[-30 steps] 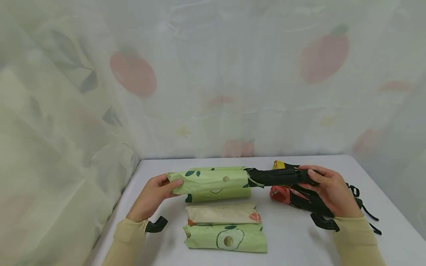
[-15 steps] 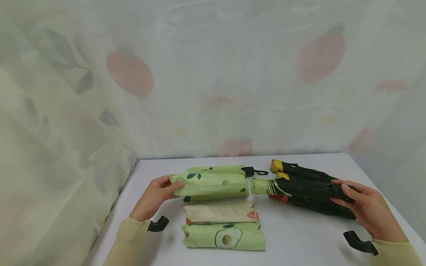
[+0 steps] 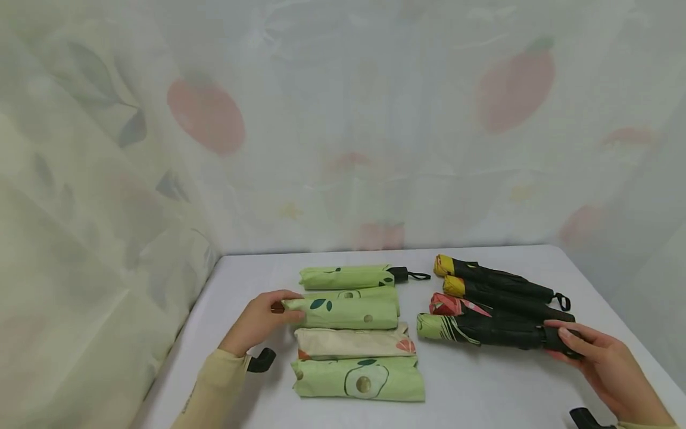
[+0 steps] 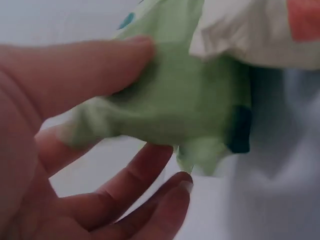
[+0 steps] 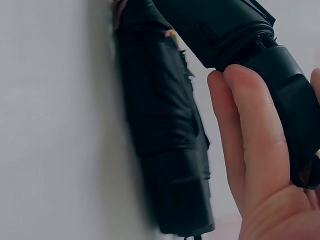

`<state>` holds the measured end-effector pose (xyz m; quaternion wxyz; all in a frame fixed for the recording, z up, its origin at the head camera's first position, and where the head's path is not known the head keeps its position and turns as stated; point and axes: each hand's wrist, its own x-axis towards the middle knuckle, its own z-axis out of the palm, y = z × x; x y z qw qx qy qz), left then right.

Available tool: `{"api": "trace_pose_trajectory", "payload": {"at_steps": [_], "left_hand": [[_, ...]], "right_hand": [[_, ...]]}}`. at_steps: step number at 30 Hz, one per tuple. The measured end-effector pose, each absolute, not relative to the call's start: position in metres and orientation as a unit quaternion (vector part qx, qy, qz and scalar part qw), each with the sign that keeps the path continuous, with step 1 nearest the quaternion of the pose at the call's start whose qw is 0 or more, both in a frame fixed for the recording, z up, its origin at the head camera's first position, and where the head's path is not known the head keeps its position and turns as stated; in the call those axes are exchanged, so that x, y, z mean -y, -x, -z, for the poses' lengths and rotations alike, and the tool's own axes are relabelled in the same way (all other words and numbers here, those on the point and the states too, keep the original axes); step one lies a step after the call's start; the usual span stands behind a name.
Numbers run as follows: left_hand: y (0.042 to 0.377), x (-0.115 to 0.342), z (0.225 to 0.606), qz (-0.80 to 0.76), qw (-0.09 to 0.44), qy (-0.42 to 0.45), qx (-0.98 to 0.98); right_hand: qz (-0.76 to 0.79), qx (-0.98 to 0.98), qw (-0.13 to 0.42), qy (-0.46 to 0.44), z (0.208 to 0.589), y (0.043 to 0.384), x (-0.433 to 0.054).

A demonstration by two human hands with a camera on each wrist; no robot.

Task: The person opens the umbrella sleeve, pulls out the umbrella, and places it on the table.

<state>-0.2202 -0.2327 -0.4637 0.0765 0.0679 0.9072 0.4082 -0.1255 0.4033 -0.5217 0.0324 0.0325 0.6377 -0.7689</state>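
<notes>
My left hand [image 3: 259,322] pinches the left end of a light green fabric umbrella sleeve [image 3: 343,313] with a leaf print. In the left wrist view the thumb lies over the green fabric [image 4: 185,100], with fingers beneath. My right hand [image 3: 608,360] grips a folded umbrella [image 3: 482,329] by its black handle; its canopy is mostly black with a green end. This umbrella is low over the table, in front of a red-ended folded umbrella [image 3: 447,304]. Fingers curl around the handle [image 5: 292,95] in the right wrist view, another black umbrella [image 5: 162,110] beside it.
Two yellow-ended black umbrellas [image 3: 495,277] lie at the back right. A green umbrella [image 3: 343,277] with a black handle and strap lies at the back left. A cream sleeve [image 3: 354,344] and a green avocado-print sleeve [image 3: 321,381] lie in front on the white table [image 3: 482,393].
The umbrella has come fully out of the green sleeve; my right hand has carried it rightward and down beside the other umbrellas. My left hand has lowered the sleeve toward the table.
</notes>
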Motion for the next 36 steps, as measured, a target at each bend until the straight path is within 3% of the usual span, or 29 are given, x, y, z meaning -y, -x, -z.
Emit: {"api": "trace_pose_trajectory", "payload": {"at_steps": [10, 20, 28, 32, 36], "left_hand": [[0.221, 0.236, 0.459, -0.382, 0.074, -0.070, -0.918], [0.221, 0.240, 0.453, -0.377, 0.042, -0.058, -0.924], [0.216, 0.251, 0.442, -0.360, 0.026, -0.048, -0.931], [0.230, 0.260, 0.437, -0.337, 0.022, -0.053, -0.940], [0.258, 0.264, 0.440, -0.319, 0.050, -0.068, -0.944]], "right_hand": [[0.678, -0.728, 0.065, -0.080, 0.539, 0.122, -0.421], [0.361, -0.916, 0.121, -0.130, 0.524, 0.128, -0.427], [0.227, -0.966, 0.083, -0.087, 0.518, 0.129, -0.407], [0.202, -0.978, 0.001, -0.045, 0.498, 0.134, -0.391], [0.212, -0.974, -0.073, 0.023, 0.471, 0.160, -0.357]]}}
